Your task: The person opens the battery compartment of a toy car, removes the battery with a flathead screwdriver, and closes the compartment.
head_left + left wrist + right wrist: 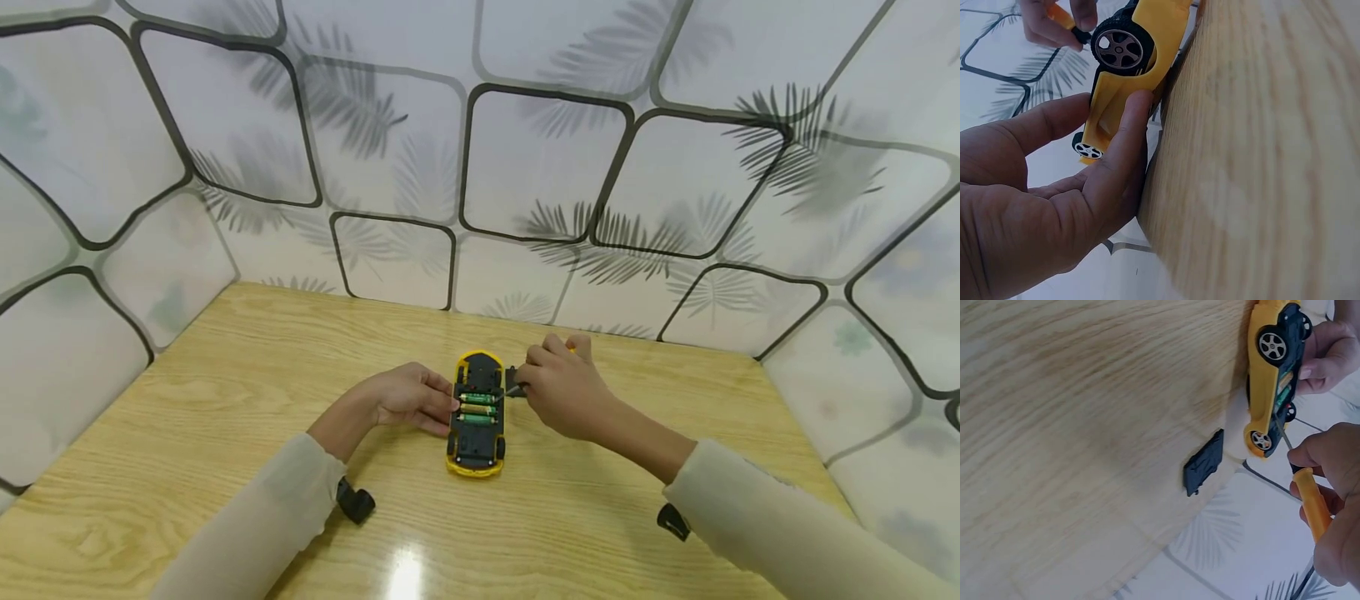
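Observation:
A yellow toy car [476, 450] lies upside down on the table, its black underside facing up. Several green batteries [477, 409] sit in its uncovered battery compartment. My left hand [411, 398] holds the car by its left side, thumb at the underside's edge and fingers along the yellow body [1110, 103]. In my right hand [564, 390] is a screwdriver with an orange handle [1313, 506]. Its thin metal shaft [1284, 434] reaches to the underside near the upper battery's right end; whether the tip touches a battery cannot be told.
A black battery cover [1204, 464] lies on the wooden table [300, 367], right of the car and partly hidden by my right hand in the head view. Patterned panels [540, 167] stand along the back and sides of the table.

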Demonstrator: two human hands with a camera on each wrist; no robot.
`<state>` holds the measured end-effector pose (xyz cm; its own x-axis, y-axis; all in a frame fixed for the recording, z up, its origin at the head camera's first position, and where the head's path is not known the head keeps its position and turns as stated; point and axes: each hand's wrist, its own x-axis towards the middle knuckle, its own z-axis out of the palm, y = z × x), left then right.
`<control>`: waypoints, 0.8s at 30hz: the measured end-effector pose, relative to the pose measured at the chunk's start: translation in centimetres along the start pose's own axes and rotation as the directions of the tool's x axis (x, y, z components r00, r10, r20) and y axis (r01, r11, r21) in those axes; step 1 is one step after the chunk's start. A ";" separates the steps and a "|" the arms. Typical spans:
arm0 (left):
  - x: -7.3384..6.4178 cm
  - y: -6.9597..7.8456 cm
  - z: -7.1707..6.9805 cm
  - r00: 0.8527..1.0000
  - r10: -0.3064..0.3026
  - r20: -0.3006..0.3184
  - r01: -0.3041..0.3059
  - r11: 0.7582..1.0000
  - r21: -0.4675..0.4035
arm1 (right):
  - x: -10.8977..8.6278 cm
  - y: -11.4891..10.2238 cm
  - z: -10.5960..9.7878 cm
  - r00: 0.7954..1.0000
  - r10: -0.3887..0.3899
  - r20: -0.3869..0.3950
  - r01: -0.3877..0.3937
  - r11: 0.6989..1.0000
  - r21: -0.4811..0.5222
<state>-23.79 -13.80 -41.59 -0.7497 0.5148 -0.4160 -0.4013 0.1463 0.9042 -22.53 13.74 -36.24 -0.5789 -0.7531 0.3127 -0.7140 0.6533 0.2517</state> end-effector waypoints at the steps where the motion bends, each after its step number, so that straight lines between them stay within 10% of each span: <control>1: 0.0 0.0 0.0 1.000 0.000 -0.001 0.000 1.000 -0.002 | -0.2 0.1 0.2 1.000 0.005 -0.011 -0.005 1.000 0.014; 24: -0.2 0.1 0.1 1.000 -0.007 -0.018 0.007 1.000 -0.015 | -2.7 0.7 3.0 0.978 0.130 -0.165 -0.080 0.956 0.281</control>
<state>-23.67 -13.78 -41.42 -0.7560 0.4985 -0.4242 -0.4143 0.1373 0.8997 -22.71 15.99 -39.65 -0.5940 -0.6382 0.4897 -0.7470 0.6635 -0.0415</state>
